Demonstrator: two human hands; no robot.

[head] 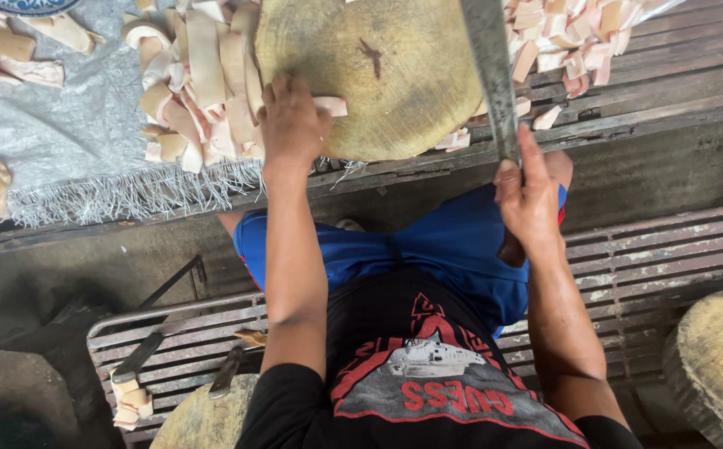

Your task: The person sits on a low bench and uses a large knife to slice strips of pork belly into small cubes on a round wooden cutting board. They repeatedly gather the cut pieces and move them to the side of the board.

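Your left hand (293, 123) presses a pale strip (328, 106) flat on the round wooden chopping block (378, 75), fingers closed over it. Your right hand (530, 193) is clamped on the cleaver (493, 71), blade raised over the block's right edge. Cut strips (203, 75) are piled just left of the block on the slatted surface (669, 75).

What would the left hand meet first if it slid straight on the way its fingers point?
Probably the pale strip at the left hand's fingertips, lying on the round wooden chopping block; depth is hard to judge.
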